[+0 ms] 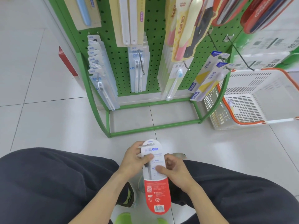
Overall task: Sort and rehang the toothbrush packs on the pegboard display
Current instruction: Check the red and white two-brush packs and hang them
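While the person is crouching on the tiled floor (48,110) in front of the green pegboard display (119,62), both hands are holding one toothbrush pack (155,178) low between the knees, well short of the display's foot rail. This pack is oval-ended, its white half pointing toward the pegboard and its red half with a barcode pointing back at the body; it is lying face up and slightly tilted.

Reaching in from the lower left, the left hand (135,160) is bending at the wrist, its thumb pressing on the white face while the fingers are curling round the far edge near the pack's top — a pinching grip. Coming from the lower right, the right hand (173,170) is gripping the pack's right edge at mid-length, thumb lying across the front and fingers wrapping behind.

On the pegboard itself, a row of clear blister packs (98,73) is hanging at the left side, a second clear pack (138,68) is hanging in the middle, and a green-and-white brush pack (174,81) is hanging to its right. Two yellow-and-blue boxed packs (208,75) are hanging on a hook at the display's right edge — just beyond them a white basket (252,88) with an orange rim is sitting on the floor.
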`<state>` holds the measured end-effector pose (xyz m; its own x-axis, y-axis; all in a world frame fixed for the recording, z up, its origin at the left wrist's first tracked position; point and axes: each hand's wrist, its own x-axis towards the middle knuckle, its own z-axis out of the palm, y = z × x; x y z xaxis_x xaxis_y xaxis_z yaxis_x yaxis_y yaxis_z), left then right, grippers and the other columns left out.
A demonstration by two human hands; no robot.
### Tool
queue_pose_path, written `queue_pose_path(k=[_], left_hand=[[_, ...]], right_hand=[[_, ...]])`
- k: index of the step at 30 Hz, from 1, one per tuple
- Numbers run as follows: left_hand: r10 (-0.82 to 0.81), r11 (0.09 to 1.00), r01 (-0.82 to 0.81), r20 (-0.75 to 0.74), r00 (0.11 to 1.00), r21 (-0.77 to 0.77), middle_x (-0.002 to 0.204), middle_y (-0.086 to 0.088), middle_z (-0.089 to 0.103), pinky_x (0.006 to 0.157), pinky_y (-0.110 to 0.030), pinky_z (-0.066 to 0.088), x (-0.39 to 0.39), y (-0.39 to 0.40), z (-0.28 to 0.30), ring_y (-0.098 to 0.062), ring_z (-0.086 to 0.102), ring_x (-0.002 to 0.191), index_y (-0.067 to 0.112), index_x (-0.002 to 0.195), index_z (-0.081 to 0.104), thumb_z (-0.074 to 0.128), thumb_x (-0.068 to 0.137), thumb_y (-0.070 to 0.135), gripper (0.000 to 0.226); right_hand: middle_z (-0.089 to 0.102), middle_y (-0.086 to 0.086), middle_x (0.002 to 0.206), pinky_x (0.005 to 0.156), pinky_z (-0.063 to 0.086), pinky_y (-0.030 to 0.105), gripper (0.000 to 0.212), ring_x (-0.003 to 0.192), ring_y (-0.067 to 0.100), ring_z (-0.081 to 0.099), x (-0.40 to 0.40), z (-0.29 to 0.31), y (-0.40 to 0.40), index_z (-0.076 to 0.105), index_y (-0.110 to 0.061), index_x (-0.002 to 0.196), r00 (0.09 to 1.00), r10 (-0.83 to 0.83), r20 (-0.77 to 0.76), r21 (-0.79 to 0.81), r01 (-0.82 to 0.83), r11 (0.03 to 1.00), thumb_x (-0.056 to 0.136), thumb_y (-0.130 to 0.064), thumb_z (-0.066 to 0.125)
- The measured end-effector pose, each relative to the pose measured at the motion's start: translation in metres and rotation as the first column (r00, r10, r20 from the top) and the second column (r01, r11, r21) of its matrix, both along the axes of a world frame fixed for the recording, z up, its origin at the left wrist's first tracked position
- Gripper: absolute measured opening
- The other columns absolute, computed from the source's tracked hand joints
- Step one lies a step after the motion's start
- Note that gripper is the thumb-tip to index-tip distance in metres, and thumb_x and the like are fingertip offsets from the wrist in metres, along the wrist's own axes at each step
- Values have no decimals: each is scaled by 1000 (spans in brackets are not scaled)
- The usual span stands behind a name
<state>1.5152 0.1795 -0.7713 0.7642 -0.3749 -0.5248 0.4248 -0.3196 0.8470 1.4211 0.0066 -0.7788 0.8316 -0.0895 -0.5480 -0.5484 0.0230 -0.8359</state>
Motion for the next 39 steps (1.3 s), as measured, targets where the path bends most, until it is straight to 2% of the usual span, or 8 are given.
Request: queue_pose_path(k=[7, 12, 17, 22, 26, 29, 33, 39], left_hand=[[-5, 999, 4, -16, 1000, -44, 109, 4, 75, 72, -42, 64, -3, -1, 4, -15, 72, 102, 18, 108, 58, 71, 94, 21, 19], [-60, 991, 47, -98, 993, -125, 104, -9, 77, 69, -47, 63, -6, -5, 10, -24, 76, 95, 0, 104, 52, 70, 95, 20, 28], [-117, 990, 111, -65, 991, -91, 104, -3, 76, 72, -48, 64, -7, -5, 9, -21, 75, 96, -1, 103, 53, 71, 94, 23, 32], [-122, 989, 117, -59, 991, -89, 104, -2, 76, 71, -48, 63, -6, -2, 7, -22, 75, 98, 3, 103, 55, 72, 93, 23, 29], [-54, 994, 50, -43, 998, -97, 104, -2, 76, 67, -43, 63, -6, -3, 6, -20, 75, 97, 8, 104, 62, 73, 92, 19, 19], [223, 968, -226, -38, 974, -110, 105, -5, 76, 64, -45, 63, -5, -4, 3, -23, 75, 94, 14, 107, 66, 71, 93, 11, 15], [396, 915, -396, -24, 918, -74, 98, 1, 77, 64, -41, 63, 4, 0, -1, -19, 74, 95, 18, 106, 64, 71, 93, 13, 15], [479, 875, -482, -72, 875, -41, 98, 1, 78, 64, -37, 62, 6, 5, -7, -18, 74, 94, 17, 109, 62, 70, 94, 15, 17]], right_hand=[[77, 5, 101, 77, 62, 54, 36, 87, 33, 76, 9, 7, -3, 66, -12, 108, 989, -128, 73, -100, 134, 986, 79, -12, 88], [68, 22, 76, 66, 55, 43, 44, 70, 33, 69, 24, 6, -3, 58, -1, 72, 952, -292, 88, -97, 300, 949, 76, -32, 90], [50, -4, 52, 53, 43, 28, 52, 50, 10, 48, 33, 7, 2, 47, -14, 58, 964, -250, 86, -268, 264, 926, 81, -45, 81], [54, 8, 57, 53, 43, 32, 70, 52, 13, 50, 34, 5, 3, 48, -4, 66, 985, -134, 107, -389, 166, 906, 75, -68, 74], [53, -4, 59, 54, 43, 28, 54, 56, 11, 50, 31, 10, -3, 52, -6, 71, 991, -86, 101, -357, 116, 927, 81, -51, 80], [66, -4, 72, 60, 51, 25, 32, 63, 9, 59, 24, 12, -8, 63, -13, 87, 999, -6, 52, -298, 21, 954, 81, -36, 85], [71, -12, 95, 75, 58, 19, 44, 87, 1, 72, 14, 19, -8, 63, -27, 106, 958, 242, -155, -303, -280, 911, 73, -38, 90], [67, -18, 102, 86, 55, 17, 59, 94, -2, 69, 14, 37, -12, 60, -35, 118, 933, 312, -178, -273, -351, 896, 70, -33, 94]])
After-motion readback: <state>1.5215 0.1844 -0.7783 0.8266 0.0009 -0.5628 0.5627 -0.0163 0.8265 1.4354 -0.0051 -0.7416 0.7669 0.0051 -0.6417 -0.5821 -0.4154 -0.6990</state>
